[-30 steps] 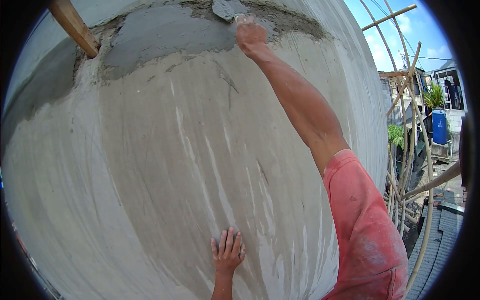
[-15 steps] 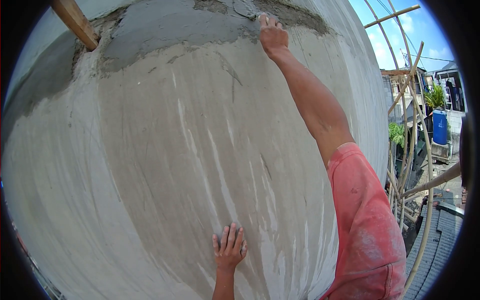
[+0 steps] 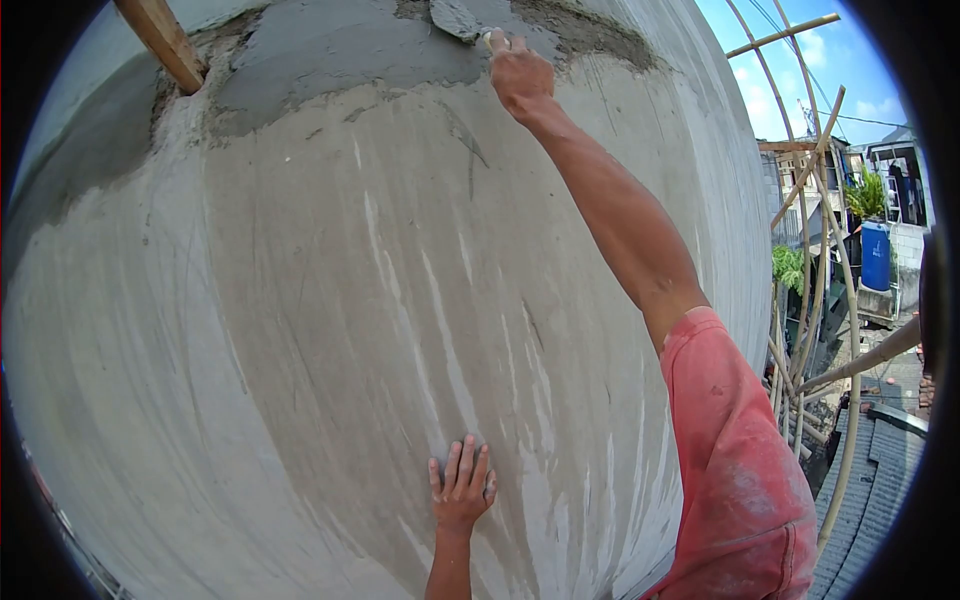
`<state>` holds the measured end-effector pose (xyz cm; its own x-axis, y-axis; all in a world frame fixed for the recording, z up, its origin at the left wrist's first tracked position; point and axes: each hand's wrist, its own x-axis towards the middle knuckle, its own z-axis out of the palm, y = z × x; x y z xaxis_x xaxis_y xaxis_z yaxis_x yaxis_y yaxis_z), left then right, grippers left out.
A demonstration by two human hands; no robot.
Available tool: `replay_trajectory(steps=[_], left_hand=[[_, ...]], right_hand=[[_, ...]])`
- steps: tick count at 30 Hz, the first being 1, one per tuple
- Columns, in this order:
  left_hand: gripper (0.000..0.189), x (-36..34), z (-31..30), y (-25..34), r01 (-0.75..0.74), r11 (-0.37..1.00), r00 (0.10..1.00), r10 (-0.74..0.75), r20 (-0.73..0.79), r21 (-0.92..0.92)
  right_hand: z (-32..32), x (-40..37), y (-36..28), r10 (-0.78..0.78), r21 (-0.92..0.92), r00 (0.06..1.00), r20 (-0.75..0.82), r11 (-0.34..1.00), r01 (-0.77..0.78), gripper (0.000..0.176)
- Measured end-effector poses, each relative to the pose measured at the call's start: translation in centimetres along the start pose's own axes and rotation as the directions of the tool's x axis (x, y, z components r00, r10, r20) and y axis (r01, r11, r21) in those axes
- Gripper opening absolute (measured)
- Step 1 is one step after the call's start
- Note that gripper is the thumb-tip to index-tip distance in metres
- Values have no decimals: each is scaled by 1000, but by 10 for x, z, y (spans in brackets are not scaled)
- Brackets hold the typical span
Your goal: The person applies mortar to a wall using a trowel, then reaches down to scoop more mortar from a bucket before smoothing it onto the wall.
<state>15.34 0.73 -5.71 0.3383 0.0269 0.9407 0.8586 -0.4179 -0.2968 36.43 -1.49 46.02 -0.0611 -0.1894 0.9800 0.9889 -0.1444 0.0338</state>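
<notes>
My right hand (image 3: 522, 72) is raised high and closed around the handle of a trowel (image 3: 455, 18), whose grey blade lies near the wall at the top of the view. Dark wet plaster (image 3: 340, 50) spreads in a band to the left of the blade, and a rough brownish patch (image 3: 590, 35) shows to its right. Lower down, my left hand (image 3: 462, 485) rests flat on the wall (image 3: 320, 300), fingers spread, holding nothing. Pale streaks run down the wall between the two hands.
A wooden beam (image 3: 162, 45) juts from the wall at upper left. Bamboo scaffolding poles (image 3: 855, 365) stand on the right, beyond the wall's edge. Past them are a blue barrel (image 3: 876, 255), plants, houses and a corrugated roof (image 3: 875, 500) below.
My right hand has moved left along the top of the wall with the trowel, and more of the blade shows. My left hand stays flat in the same place.
</notes>
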Motion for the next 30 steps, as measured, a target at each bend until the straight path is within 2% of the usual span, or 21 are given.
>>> replay_trajectory(steps=[1,6,10,13,15,18,21,22,26,28,30], left_hand=[[38,-1,-1,0,-2,1000,1000,2,-4,-7],[38,0,0,1,6,1000,1000,-6,-11,-18],[37,-1,0,1,0,1000,1000,0,7,9],[37,-1,0,1,-3,1000,1000,3,-3,10],[37,-1,0,0,-4,1000,1000,4,-1,13],[37,-1,1,0,-3,1000,1000,3,1,9],[37,-1,0,0,0,1000,1000,0,8,0],[37,-1,-1,0,-1,1000,1000,1,8,-1],[37,-1,0,0,9,1000,1000,-9,-8,-16],[37,-1,1,1,9,1000,1000,-10,-21,-21],[37,-3,-1,1,11,1000,1000,-11,-11,-19]], right_hand=[[2,-7,-13,2,1,1000,8,1000,-2,40],[-1,-31,-31,-166,40,966,-200,983,177,43],[-13,-49,-22,-269,-9,952,-146,963,271,44],[-11,-43,-15,-329,-67,921,-208,944,322,46],[0,-25,-5,-250,-144,940,-232,965,220,46],[20,-16,18,-207,-113,956,-208,976,186,49],[30,-30,48,-202,-132,957,-207,975,178,49],[26,-37,53,-165,-105,976,-145,983,150,48],[13,-63,77,-95,-160,990,-102,984,78,47],[5,-70,81,82,-200,997,8,977,-79,47],[8,-64,75,124,-163,992,-2,979,-123,46]])
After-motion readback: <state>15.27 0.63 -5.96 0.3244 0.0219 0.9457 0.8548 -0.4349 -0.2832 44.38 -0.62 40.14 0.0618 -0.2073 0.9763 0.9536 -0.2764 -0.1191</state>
